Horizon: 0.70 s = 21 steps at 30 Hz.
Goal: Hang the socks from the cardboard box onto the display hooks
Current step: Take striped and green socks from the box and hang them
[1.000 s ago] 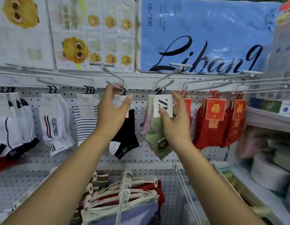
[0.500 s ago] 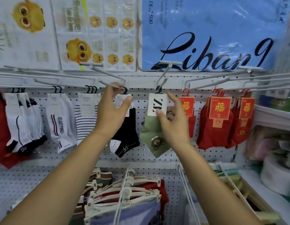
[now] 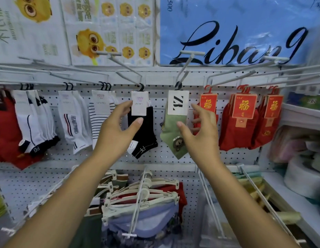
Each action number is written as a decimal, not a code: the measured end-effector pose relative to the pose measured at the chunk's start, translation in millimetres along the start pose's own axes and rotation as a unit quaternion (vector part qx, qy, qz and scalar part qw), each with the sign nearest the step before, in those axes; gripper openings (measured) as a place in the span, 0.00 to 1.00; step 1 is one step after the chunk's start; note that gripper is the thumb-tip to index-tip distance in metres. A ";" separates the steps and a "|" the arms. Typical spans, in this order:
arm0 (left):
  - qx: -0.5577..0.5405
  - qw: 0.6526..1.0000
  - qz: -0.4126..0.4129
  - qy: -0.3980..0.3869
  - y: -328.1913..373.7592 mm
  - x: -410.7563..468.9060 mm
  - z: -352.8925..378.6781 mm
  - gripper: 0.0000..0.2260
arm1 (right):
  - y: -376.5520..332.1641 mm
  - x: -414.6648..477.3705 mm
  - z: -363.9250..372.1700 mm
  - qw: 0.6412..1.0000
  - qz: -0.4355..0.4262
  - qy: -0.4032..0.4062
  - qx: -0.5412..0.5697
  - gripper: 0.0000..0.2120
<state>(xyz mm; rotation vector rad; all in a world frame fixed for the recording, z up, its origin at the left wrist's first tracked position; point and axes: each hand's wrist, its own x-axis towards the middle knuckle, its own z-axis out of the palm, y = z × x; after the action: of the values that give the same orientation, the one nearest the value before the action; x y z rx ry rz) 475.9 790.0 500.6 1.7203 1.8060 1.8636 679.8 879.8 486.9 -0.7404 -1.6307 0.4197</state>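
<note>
A black sock pair (image 3: 144, 129) with a white card hangs from a white display hook (image 3: 127, 68) on the pegboard. Beside it on the right, a green sock pair (image 3: 174, 133) with a white "ZL" card hangs from another display hook (image 3: 184, 68). My left hand (image 3: 118, 129) is open just in front and left of the black pair, fingers spread, holding nothing. My right hand (image 3: 200, 129) is open just right of the green pair, also holding nothing. The cardboard box is out of view.
White and striped socks (image 3: 75, 122) hang on hooks to the left, red socks with red cards (image 3: 243, 122) to the right. Long white hook arms (image 3: 245, 76) jut toward me overhead. Below hang clothes on hangers (image 3: 141, 199). A shelf (image 3: 302, 203) with packaged goods stands at right.
Both hands have let go of the sock cards and dropped back from the hooks. The black and green pairs now hang free on their hooks.
</note>
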 end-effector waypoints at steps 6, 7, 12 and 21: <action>0.071 0.996 -0.005 -0.057 -9.9 -70.3 -36.1 0.24 | -11.4 -72.5 -3.1 0.997 0.008 -0.055 -0.046 0.21; 0.096 0.992 0.003 -0.080 -13.1 -83.0 -44.4 0.24 | -14.6 -89.4 -1.8 0.996 0.017 -0.070 -0.050 0.20; 0.138 0.978 -0.018 -0.158 -29.7 -156.5 -92.7 0.25 | -49.1 -186.1 9.1 0.984 0.075 -0.156 -0.037 0.20; 0.167 0.958 -0.122 -0.198 -74.0 -317.6 -221.3 0.27 | -123.6 -346.7 47.9 0.937 0.130 -0.319 -0.065 0.23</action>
<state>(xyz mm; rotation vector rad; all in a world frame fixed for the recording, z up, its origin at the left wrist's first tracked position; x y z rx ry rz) 403.3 455.1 305.9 1.7047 2.1180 1.0733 625.6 563.2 300.9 -0.9899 -2.1890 0.8108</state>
